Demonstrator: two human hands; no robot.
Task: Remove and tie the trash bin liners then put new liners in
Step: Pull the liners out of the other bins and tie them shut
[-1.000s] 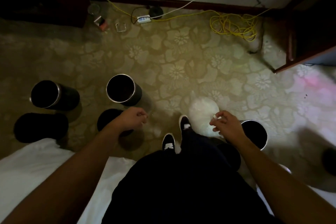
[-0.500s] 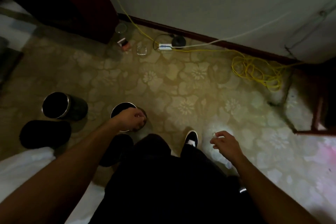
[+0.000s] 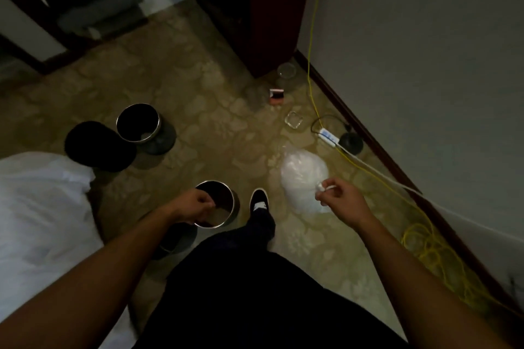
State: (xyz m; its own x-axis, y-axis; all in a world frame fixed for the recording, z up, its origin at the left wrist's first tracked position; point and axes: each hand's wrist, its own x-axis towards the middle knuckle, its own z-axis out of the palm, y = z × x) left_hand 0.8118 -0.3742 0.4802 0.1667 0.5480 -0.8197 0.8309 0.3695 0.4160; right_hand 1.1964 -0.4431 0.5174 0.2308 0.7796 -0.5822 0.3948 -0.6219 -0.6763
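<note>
- Toward 3 o'clock, right hand pinches tied liner bag by its neck (pointing 3 o'clock; body runs 11-to-5).
- Left hand curls over steel bin rim; grip unclear.

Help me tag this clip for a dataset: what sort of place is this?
Probably a hotel guest room: floral patterned carpet, white bedding at the left edge, and small metal bins standing on the floor.

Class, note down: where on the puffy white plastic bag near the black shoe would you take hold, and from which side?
Probably the gathered neck of the puffy white plastic bag, from above on the person's side. The body is rounded and smooth with nothing to grasp, while the neck narrows to a twist, which the right hand pinches.
</note>
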